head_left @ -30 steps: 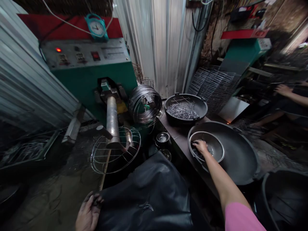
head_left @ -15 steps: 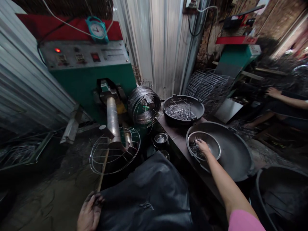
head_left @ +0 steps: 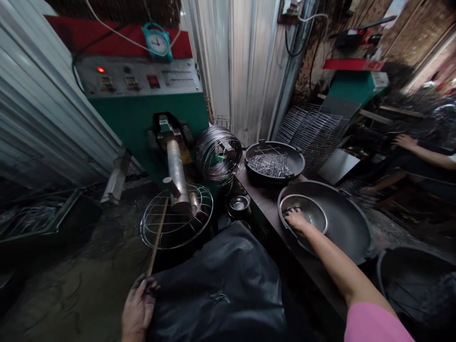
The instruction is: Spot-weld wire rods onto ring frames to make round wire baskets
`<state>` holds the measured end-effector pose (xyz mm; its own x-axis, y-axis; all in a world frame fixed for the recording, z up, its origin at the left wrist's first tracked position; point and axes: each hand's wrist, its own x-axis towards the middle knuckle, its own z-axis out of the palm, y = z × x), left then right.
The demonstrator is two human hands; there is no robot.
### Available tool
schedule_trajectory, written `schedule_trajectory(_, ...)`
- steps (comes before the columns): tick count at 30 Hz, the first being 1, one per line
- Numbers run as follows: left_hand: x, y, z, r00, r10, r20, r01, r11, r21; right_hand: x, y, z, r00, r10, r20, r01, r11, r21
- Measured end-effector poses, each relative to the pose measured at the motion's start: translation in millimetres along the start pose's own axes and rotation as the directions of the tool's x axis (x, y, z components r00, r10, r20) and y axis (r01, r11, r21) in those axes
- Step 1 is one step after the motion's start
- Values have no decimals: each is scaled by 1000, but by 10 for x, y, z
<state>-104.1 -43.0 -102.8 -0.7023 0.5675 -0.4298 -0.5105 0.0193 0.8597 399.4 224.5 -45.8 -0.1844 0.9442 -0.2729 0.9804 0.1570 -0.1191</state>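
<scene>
My right hand (head_left: pixel 296 219) is down in a metal bowl (head_left: pixel 323 213), its fingers curled among small dark wire pieces and partly hidden by them. The bowl sits inside a wide black pan (head_left: pixel 351 232). Low at the left, my left hand (head_left: pixel 139 304) is closed, with blackened fingertips. A thin stick (head_left: pixel 157 241) runs from its fingers towards a round wire grate (head_left: pixel 144 228); what the fingers hold is hidden. Several short bent wires (head_left: pixel 219 298) lie on the black apron (head_left: pixel 249 275) over my lap, beside my left hand.
A green machine (head_left: pixel 138 114) with a metal cylinder arm (head_left: pixel 177 173) stands ahead. Beside it is a wire coil (head_left: pixel 218 154). Another black pan (head_left: pixel 297 166) holds wire pieces. A small metal cup (head_left: pixel 238 203) stands near my knees. Another person's hand (head_left: pixel 405 141) shows at right.
My right hand has moved slightly left and deeper into the bowl, its fingers now more curled. The view has shifted a little; my left hand keeps its place beside the apron.
</scene>
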Motion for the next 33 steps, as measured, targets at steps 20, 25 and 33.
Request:
schedule_trajectory(20, -8, 2, 39, 1000, -15, -12, 15, 1000, -19, 180, -42, 38, 998, 59, 23, -56, 992, -117)
schedule_trajectory(25, -48, 38, 93, 997, -53, -47, 51, 998, -48, 185, 146, -35, 986, 169, 7, -168, 982, -89)
schedule_trajectory(33, -31, 24, 93, 996, -65, -64, 62, 997, -44, 238, 56, 156, 982, 187, -17, -188, 982, -34)
